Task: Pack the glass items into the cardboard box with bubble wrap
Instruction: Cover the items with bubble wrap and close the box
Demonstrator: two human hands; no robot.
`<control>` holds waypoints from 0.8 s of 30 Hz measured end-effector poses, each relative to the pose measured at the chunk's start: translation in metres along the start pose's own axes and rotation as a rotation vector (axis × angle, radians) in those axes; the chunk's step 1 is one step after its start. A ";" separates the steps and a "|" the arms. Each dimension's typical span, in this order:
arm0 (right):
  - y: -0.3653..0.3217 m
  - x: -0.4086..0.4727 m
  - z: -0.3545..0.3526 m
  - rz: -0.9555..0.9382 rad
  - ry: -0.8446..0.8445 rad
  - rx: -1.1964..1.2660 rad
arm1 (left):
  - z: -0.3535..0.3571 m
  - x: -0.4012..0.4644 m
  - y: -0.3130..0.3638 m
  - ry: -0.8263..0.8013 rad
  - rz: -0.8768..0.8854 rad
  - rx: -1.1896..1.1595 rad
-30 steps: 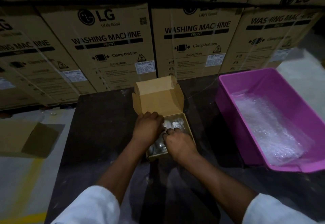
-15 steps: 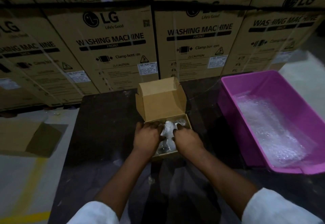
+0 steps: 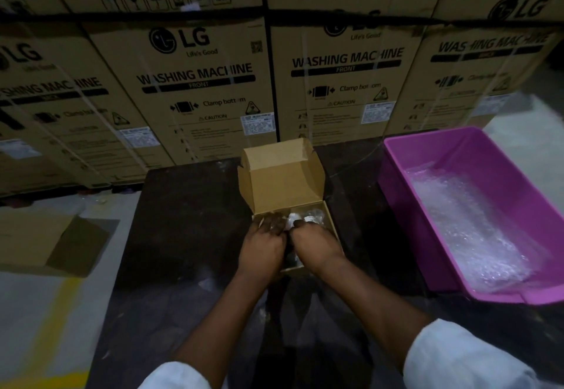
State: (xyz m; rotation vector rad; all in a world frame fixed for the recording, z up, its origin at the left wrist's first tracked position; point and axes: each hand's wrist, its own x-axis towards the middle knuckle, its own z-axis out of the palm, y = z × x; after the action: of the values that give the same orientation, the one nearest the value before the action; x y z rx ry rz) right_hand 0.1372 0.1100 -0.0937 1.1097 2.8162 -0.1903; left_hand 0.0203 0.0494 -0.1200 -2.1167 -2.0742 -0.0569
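Sleeves: white cuffs at the bottom edge, one on each forearm, both arms reaching forward over the desk (image 3: 189, 236).
Desk: dark top, smudged with pale marks near the person.
Left hand (image 3: 262, 246): lies over the left half of the box, palm down, fingers bent down into it. Its grip cannot be told; the fingertips are hidden inside and blurred.
Right hand (image 3: 316, 243): lies over the near right part of the box, just beside the left hand, fingers curled downward onto the wrapped items. Whether this grip actually has hold of anything cannot be told.
Box (image 3: 331, 227): small cardboard carton at mid-desk, lid flap standing upright at the far side, both hands covering most of the opening.
Glass items (image 3: 311, 217): inside the box, pale and shiny between and just beyond the fingers, with a white patch and a dark-edged label showing; how many there are cannot be made out.
Tub (image 3: 433, 150): pink plastic bin on the desk to the right of the box, apart from it.
Bubble wrap (image 3: 464, 223): crumpled clear sheet lying along the bottom of the tub.
Floor carton (image 3: 33, 242): flat brown cardboard on the grey floor to the left of the desk, near a yellow line.
Crates (image 3: 195, 83): tall washing-machine cartons stacked in a row behind the desk, strapped with bands.
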 end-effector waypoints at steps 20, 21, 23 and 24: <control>0.064 -0.051 -0.075 0.015 0.328 0.481 | -0.084 0.037 0.047 0.160 0.027 -0.549; 0.079 -0.061 -0.089 0.017 0.396 0.514 | -0.096 0.048 0.060 0.214 0.046 -0.591; 0.117 -0.079 -0.113 0.063 0.505 0.508 | -0.116 0.075 0.088 0.320 0.100 -0.632; 0.139 -0.086 -0.120 0.113 0.539 0.482 | -0.124 0.089 0.102 0.340 0.120 -0.634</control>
State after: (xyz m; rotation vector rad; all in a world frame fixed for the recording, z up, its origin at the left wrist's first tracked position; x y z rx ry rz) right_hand 0.2888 0.1721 0.0262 1.6239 3.2549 -0.6842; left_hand 0.1359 0.1174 0.0055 -2.3233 -1.8746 -1.1041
